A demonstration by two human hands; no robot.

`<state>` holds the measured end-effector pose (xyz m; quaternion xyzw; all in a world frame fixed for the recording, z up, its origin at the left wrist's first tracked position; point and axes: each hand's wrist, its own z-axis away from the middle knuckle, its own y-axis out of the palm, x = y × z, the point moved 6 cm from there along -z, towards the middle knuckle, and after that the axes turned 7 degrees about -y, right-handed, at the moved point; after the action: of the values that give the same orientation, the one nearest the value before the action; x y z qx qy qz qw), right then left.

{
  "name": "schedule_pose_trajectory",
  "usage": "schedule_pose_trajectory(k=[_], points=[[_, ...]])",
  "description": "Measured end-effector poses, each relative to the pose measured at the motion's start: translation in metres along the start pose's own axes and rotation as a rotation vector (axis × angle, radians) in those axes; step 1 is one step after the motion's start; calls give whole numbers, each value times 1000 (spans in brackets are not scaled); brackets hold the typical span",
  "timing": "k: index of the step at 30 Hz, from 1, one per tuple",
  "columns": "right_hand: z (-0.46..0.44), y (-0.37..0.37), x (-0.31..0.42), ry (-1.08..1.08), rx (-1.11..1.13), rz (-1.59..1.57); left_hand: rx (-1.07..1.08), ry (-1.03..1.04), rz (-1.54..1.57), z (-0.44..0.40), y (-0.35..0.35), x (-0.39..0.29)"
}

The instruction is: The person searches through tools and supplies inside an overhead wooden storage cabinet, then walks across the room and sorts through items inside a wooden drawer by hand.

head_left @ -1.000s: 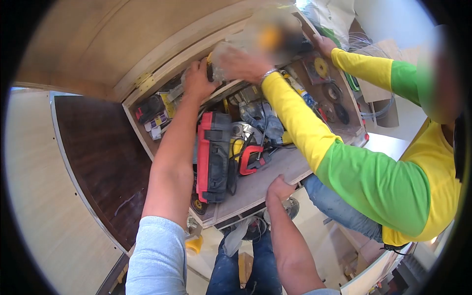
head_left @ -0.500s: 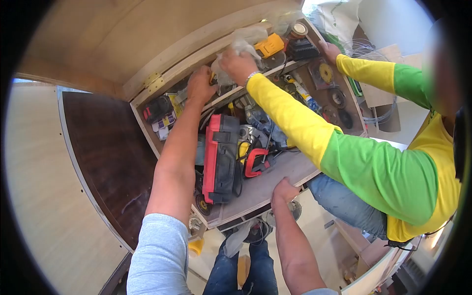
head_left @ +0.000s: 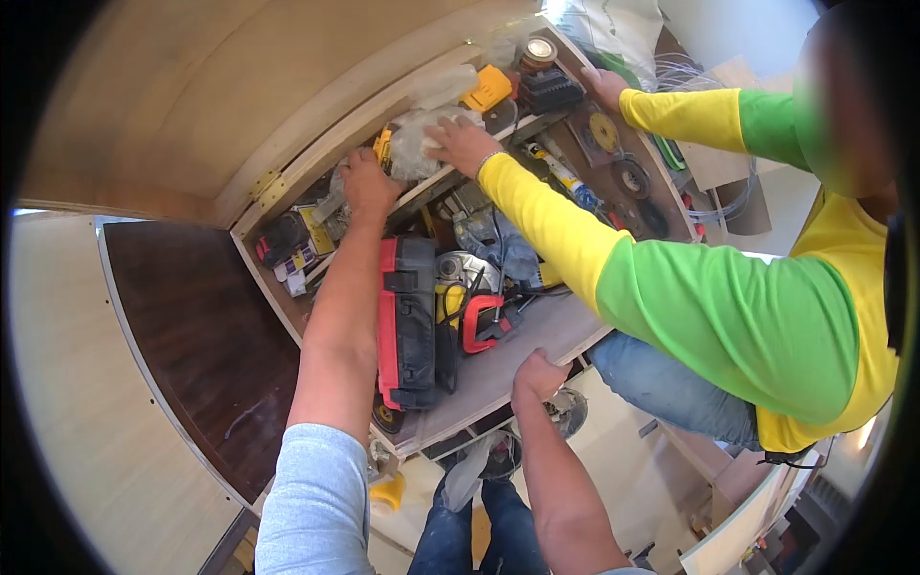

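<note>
My left hand (head_left: 369, 182) reaches into the narrow back compartment of a wooden tool chest (head_left: 522, 337). Its fingers curl downward beside a yellow tool (head_left: 383, 149) and a clear plastic bag (head_left: 414, 144); what they hold is hidden. My right hand (head_left: 539, 372) is closed around the chest's front edge. Between my arms stands a red and black toolbox (head_left: 410, 321), with a red C-clamp (head_left: 482, 324) to its right. A co-worker's hand (head_left: 462, 144) rests on the plastic bag, near my left hand.
The co-worker's other hand (head_left: 606, 88) holds the chest's right rim. A yellow tool case (head_left: 489, 88), a black charger (head_left: 551, 91) and several discs (head_left: 632, 177) lie in the chest. Its raised lid (head_left: 192, 105) stands behind. A dark panel (head_left: 206, 335) is at left.
The view has shifted, so the chest appears farther left. The co-worker's hand has lowered the plastic bag and loosened over it. More of the yellow tool beside my left hand shows.
</note>
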<state>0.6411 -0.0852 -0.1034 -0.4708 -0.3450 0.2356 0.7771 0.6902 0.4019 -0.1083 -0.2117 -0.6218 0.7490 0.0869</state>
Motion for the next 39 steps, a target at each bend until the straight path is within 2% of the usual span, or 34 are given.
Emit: schedule_pose_trajectory(k=[5,11,18,23,26,28,32,37,39], points=[[-2,5,-6,-6,-15,17,44,-118,137,5,-1,0],[-1,1,-5,1,9,-2,56,-89,103,6,-8,1],[-1,3,-5,25,-12,-57,83,-158,57,19,-17,8],[-2,3,-6,23,12,-46,106,-105,51,22,-33,41],[-1,2,-5,33,18,-15,144,-55,-57,25,-28,75],[1,1,-3,32,20,-12,78,27,3,22,-20,97],[3,-7,1,51,32,-38,-46,180,65,25,-26,80],[4,-4,1,58,24,-34,-309,467,418,17,-48,-16],[3,-5,1,47,17,-50,-314,642,414,17,-45,-69]])
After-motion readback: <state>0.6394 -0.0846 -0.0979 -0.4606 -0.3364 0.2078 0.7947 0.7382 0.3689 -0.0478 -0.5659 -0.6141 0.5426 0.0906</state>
